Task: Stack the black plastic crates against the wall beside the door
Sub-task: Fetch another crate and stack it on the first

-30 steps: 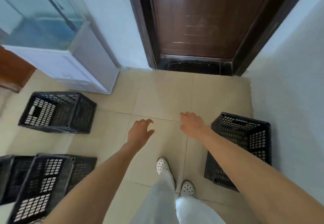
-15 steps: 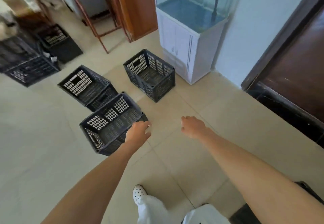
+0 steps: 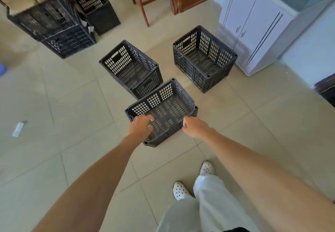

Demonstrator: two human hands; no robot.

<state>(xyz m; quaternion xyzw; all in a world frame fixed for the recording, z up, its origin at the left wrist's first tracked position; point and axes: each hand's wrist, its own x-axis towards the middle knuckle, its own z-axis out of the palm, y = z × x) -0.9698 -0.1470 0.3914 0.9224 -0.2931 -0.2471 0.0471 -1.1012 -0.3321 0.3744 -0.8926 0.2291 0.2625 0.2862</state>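
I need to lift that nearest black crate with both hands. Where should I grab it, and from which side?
Grip the nearest crate by its top rim, probably at the two short ends, reaching down from above. It sits upright, open and empty, and the left hand and right hand hover over its near corners.

Two bare forearms and hands, left hand (image 3: 140, 127) and right hand (image 3: 194, 126), no sleeves; light grey trousers (image 3: 208, 204) and white perforated clogs (image 3: 179, 190) at lower right.

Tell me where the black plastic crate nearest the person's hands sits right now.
In the head view, the nearest black plastic crate sits on the tiled floor at centre frame, under both hands, touching a second black crate behind it, left of the white cabinet.
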